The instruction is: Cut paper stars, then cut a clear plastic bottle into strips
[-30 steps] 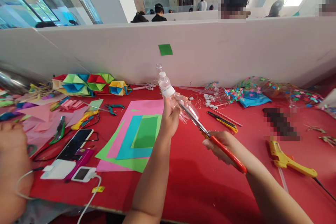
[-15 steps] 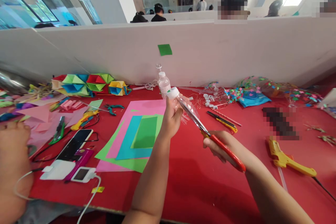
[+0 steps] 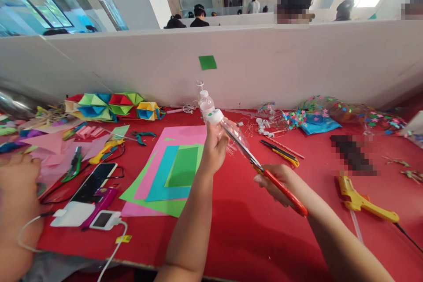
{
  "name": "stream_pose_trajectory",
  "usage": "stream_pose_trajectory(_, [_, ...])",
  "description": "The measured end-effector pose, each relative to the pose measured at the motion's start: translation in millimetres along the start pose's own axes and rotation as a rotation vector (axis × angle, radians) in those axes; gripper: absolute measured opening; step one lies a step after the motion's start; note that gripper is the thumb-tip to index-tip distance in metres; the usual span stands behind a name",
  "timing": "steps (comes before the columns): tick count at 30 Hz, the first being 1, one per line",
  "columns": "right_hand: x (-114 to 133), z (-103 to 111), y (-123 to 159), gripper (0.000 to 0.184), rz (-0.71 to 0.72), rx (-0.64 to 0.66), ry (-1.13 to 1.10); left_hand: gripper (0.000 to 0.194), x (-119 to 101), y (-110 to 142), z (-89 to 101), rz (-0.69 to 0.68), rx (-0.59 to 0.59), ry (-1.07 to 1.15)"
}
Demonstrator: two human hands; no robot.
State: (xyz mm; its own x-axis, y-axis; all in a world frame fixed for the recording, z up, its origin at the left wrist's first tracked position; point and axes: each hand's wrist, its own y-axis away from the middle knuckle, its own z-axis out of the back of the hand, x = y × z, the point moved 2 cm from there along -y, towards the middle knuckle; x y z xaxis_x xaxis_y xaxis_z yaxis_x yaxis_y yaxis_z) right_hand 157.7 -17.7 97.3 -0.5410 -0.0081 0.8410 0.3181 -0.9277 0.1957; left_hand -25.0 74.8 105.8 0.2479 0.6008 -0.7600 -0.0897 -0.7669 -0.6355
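Observation:
My left hand (image 3: 215, 149) is closed round the neck end of a clear plastic bottle piece (image 3: 238, 133) with a white cap, held tilted above the table. In my right hand (image 3: 280, 185) is a pair of scissors (image 3: 284, 193) with red handles. Their long metal blades lie along the bottle piece and point toward its cap; I cannot tell whether they touch the plastic. Behind my left hand stands an upright capped bottle (image 3: 206, 103). Stacked coloured paper sheets (image 3: 181, 166) lie to the left, partly covered by my left forearm.
A box cutter (image 3: 279, 153) and a yellow glue gun (image 3: 361, 202) lie to the right. Star-covered clear plastic (image 3: 346, 112) sits at the back right. At left are phones (image 3: 94, 181), pliers (image 3: 141, 137), folded paper shapes (image 3: 109, 106) and another person's arm (image 3: 20, 216). A partition (image 3: 132, 66) borders the table.
The bottle piece and both hands have shifted very slightly left. The scissors have turned a little with my right hand. The person's arm at left has moved slightly right.

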Motion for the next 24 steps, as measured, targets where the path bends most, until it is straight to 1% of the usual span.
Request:
stream_pose_trajectory(2, [-0.1, 0.0, 0.2, 0.048, -0.012, 0.007, -0.003, 0.03, 0.4, 0.4, 1.2, 0.006, -0.004, -0.008])
stream_pose_trajectory(4, [1.0, 0.4, 1.4, 0.049, -0.024, 0.043, -0.031, 0.029, 1.7, 1.1, 2.4, 0.01, -0.015, -0.004])
stream_pose_trajectory(7, [5.5, 2.1, 3.8, 0.051, -0.002, 0.079, -0.082, 0.028, 2.3, 1.8, 2.1, 0.001, 0.003, -0.003])
stream_pose_trajectory(13, [9.9, 4.9, 5.9, 0.056, 0.039, 0.081, -0.053, 0.024, -4.4, 0.7, -0.8, -0.011, 0.05, -0.015])
stream_pose_trajectory(17, [5.7, 5.2, 5.3, 0.052, 0.048, 0.076, -0.027, 0.021, -6.5, 0.6, 1.1, -0.042, 0.086, -0.04])
stream_pose_trajectory(20, [3.5, 5.6, 5.1, 0.05, 0.06, 0.073, -0.027, 0.022, -4.3, 2.0, 4.9, -0.036, 0.095, -0.075])
stream_pose_trajectory(24, [3.6, 5.9, 5.6, 0.052, -0.004, 0.064, -0.081, 0.023, 0.7, 4.0, 9.6, 0.019, 0.101, -0.122])
